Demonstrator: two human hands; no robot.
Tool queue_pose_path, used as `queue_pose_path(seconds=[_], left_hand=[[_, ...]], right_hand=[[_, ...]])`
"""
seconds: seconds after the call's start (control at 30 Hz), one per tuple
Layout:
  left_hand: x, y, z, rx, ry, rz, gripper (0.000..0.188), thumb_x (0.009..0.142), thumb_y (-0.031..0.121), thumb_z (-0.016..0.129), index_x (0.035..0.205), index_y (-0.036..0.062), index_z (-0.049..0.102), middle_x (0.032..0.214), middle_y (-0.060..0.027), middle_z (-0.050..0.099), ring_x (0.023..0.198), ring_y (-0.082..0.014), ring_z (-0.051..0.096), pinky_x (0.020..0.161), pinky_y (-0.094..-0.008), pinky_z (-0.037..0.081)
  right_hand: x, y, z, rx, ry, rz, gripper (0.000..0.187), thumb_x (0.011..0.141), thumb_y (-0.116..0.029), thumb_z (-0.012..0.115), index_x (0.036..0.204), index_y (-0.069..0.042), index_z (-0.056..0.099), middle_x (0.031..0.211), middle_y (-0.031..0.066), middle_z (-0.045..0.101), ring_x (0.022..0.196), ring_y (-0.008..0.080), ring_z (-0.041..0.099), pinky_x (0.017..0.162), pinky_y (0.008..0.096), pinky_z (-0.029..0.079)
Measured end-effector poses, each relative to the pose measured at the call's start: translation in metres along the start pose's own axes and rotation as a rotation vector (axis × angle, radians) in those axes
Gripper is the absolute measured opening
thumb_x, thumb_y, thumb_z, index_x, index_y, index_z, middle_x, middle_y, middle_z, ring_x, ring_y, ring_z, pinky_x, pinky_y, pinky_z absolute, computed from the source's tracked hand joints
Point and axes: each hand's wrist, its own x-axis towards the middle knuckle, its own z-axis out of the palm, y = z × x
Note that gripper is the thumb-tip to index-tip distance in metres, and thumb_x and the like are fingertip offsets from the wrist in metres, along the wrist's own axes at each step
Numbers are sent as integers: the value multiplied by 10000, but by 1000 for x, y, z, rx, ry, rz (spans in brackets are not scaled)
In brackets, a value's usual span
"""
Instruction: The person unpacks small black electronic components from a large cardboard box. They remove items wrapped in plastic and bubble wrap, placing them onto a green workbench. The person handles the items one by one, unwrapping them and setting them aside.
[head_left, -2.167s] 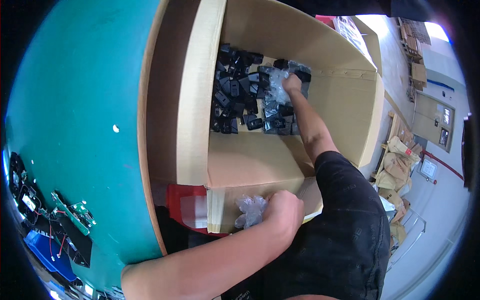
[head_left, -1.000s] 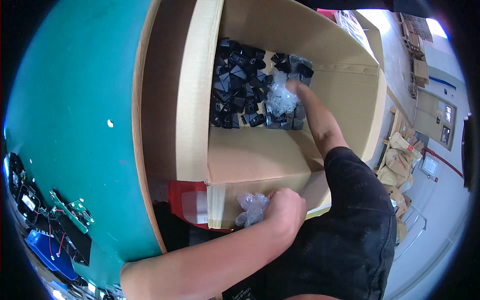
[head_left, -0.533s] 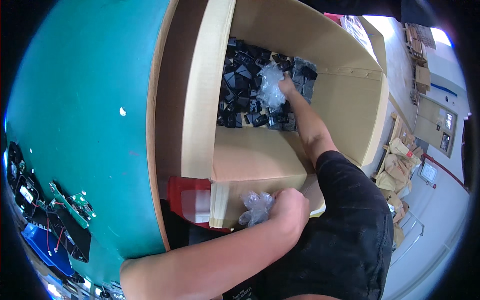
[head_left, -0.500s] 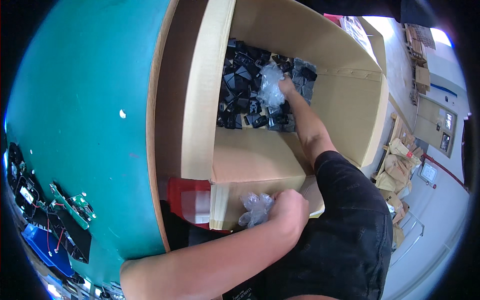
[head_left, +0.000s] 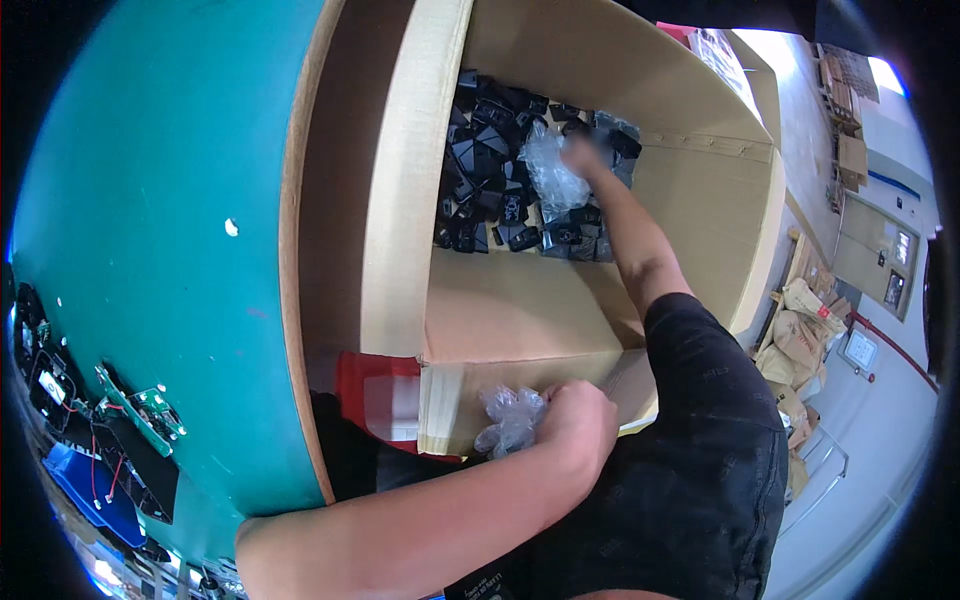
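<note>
A deep cardboard box [head_left: 515, 315] stands open in front of me, with many black plastic parts [head_left: 482, 160] strewn over its bottom. My right hand [head_left: 585, 157] reaches down into it and grips the edge of a crumpled clear plastic bag [head_left: 553, 178]; its fingers are smeared by motion. Beside that bag, more parts lie in clear wrapping [head_left: 580, 240]. Outside the near wall of the box, my left hand [head_left: 575, 415] is closed round a bunch of clear plastic bags [head_left: 512, 420]. The back of that hand hides its fingertips.
A green worktop [head_left: 170, 250] with a wooden edge runs along the left, bearing circuit boards [head_left: 145, 410] with wires and a blue bin [head_left: 95, 495]. A red container [head_left: 378, 395] sits between worktop and box. Sacks [head_left: 800, 330] and cartons line the right wall.
My right hand has shifted slightly up and right inside the box, and the plastic bag there has spread a little. My left hand stays in place with its bags.
</note>
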Motion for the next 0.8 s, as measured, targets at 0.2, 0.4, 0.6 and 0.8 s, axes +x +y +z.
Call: queue_pose_path(seconds=[0.2,0.4,0.6,0.8], left_hand=[[-1,1,-2,-1,-6,-23,142,687,88,575,779,102,683,758,-23,659,712,-179,641,527,-319,491],[2,0,1,-49,-54,-13,151,699,100,581,811,115,681,799,-20,659,748,-183,640,548,-315,496],[3,-5,-7,-40,-100,29,156,715,115,583,841,109,675,838,-21,657,776,-182,636,580,-320,503],[0,0,-9,10,-63,79,167,714,128,592,858,101,672,846,-17,656,787,-184,634,589,-330,506]], right_hand=[[-6,-33,17,-114,-116,99,425,701,-292,529,1004,1,580,1067,217,546,1009,332,525,871,364,412],[-21,-21,12,-162,-244,166,403,719,-316,488,966,-20,604,1063,219,542,1014,327,521,846,357,431],[-12,3,2,1943,-123,168,313,889,-225,357,1078,-16,495,1012,99,573,868,266,574,777,456,463],[-8,76,31,724,-302,325,284,774,-233,518,906,5,601,921,162,605,802,299,596,756,399,470]])
